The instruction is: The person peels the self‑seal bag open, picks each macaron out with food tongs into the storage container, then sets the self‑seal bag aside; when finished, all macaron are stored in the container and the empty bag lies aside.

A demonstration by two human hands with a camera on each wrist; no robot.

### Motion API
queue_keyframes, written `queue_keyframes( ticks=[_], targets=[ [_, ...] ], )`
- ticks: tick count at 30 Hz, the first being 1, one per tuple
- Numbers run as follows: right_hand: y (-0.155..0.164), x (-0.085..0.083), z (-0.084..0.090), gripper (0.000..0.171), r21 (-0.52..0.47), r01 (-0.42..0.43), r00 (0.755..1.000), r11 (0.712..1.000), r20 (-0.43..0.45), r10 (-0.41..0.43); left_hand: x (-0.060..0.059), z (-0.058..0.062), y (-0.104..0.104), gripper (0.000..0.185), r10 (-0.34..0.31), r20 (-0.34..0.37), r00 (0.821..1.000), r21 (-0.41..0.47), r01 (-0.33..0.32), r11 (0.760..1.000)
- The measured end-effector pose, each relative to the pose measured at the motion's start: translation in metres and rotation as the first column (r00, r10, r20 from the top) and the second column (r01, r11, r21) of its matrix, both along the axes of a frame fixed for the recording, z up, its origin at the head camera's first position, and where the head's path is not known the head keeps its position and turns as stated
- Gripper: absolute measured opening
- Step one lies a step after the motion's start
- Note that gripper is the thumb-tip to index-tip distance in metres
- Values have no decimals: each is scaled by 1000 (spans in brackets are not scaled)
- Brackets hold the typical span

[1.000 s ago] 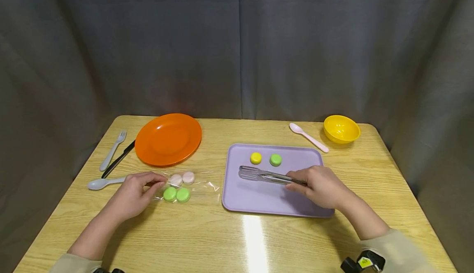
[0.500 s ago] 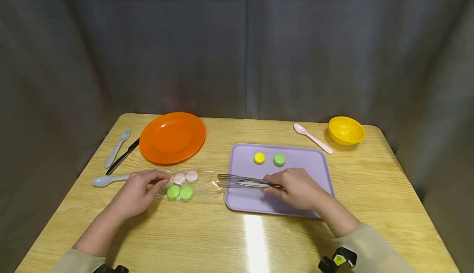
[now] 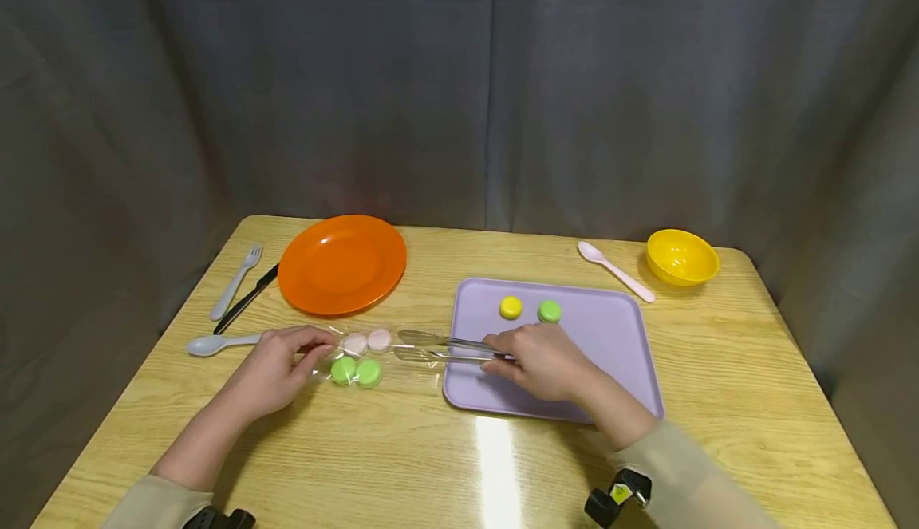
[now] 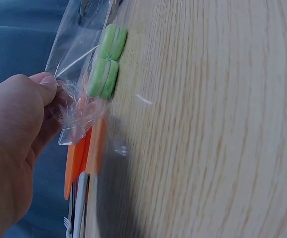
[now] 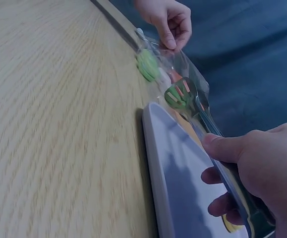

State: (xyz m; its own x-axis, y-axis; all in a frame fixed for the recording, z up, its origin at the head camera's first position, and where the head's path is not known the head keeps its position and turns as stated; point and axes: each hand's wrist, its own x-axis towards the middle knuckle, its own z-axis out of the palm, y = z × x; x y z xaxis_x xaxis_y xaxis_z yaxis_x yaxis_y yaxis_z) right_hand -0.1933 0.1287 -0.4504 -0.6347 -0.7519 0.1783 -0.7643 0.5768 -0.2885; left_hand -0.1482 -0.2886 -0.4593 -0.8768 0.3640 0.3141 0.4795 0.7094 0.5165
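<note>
My left hand (image 3: 283,369) pinches the closed end of a clear plastic bag (image 4: 81,106) between thumb and fingers. Inside the bag lie two pale pink macarons (image 3: 367,342) and two green macarons (image 3: 356,371). My right hand (image 3: 542,361) grips a pair of metal tongs (image 3: 445,347), slotted at the ends, as the right wrist view shows. The tongs point left, with their tips spread apart over the bag's right part, close to the pink macarons. Beneath the right hand is a lilac tray (image 3: 610,337) bearing a yellow macaron (image 3: 510,307) and a green macaron (image 3: 550,311).
An orange plate (image 3: 343,264) stands at the back left. Beside it lie a grey fork (image 3: 235,283), a black knife (image 3: 246,299) and a grey spoon (image 3: 211,345). At the back right are a pink spoon (image 3: 616,270) and a yellow bowl (image 3: 682,258). A dark curtain hangs behind the table.
The right hand has carried the tongs leftward from above the tray to over the bag, and their tips have spread wider. The left hand keeps its hold on the bag.
</note>
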Motion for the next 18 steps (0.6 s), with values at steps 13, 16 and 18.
queue_keyframes(
  ticks=[13, 16, 18],
  targets=[
    [-27, 4, -2, 30, 28, 37, 999, 999, -20, -36, -1, -2, 3, 14, -5, -50, 999, 10, 5, 1000],
    [-32, 4, -2, 31, 49, 44, 999, 998, -27, -42, -1, -3, 3, 13, -7, -55, 998, 13, 8, 1000],
    [-35, 4, -3, 31, 59, 45, 998, 997, -36, -43, -2, -3, 3, 13, -8, -57, 998, 15, 9, 1000]
  ],
)
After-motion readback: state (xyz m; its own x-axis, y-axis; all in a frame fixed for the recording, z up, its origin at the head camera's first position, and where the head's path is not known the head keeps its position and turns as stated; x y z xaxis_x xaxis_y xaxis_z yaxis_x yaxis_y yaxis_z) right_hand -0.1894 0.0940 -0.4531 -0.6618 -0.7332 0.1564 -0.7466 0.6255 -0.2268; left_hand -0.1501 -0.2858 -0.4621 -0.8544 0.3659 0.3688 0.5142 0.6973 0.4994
